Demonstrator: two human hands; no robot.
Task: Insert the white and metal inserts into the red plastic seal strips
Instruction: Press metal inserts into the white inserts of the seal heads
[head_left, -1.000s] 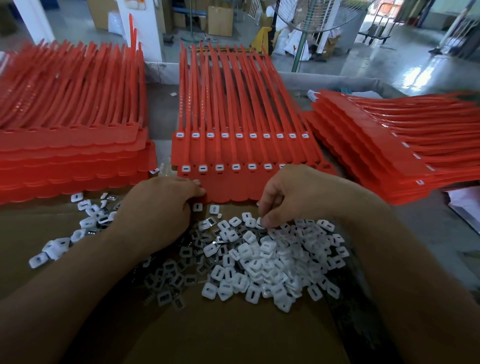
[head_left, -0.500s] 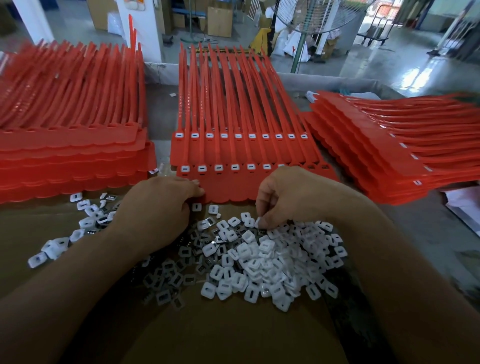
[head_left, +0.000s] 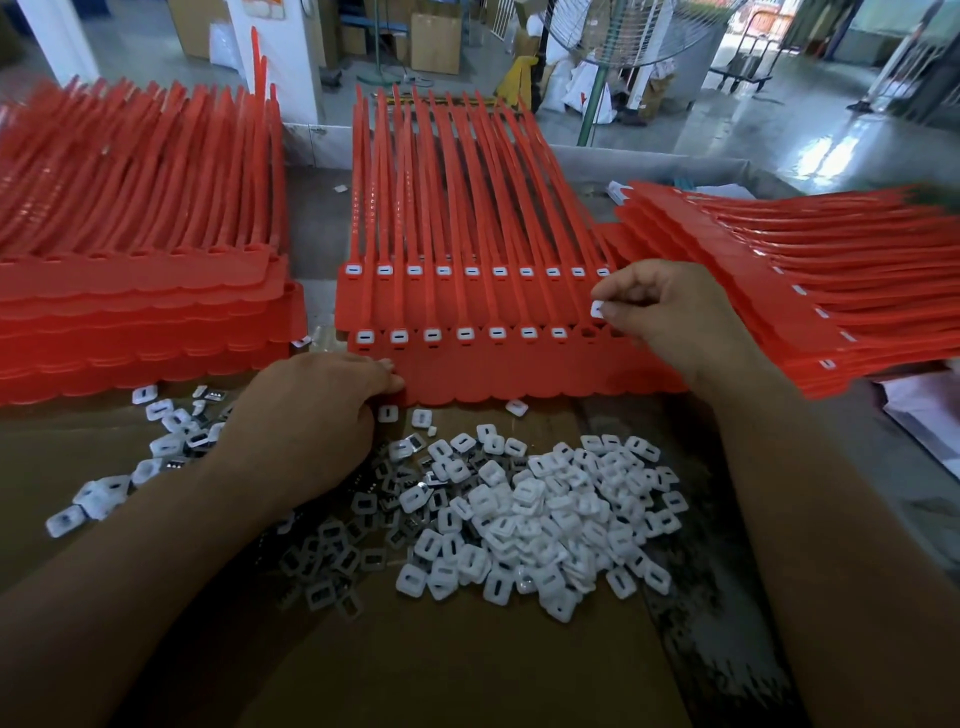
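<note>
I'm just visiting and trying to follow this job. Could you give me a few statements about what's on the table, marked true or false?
1. The right hand pinches a white insert. True.
2. The left hand lifts a red strip into the air. False: it rests at the near edge of the middle strips, which lie flat.
3. Every hole in the front row of the middle strips is filled. False: seven are filled, and the next hole to their right is empty.
4. Loose inserts lie piled on cardboard. True.
</note>
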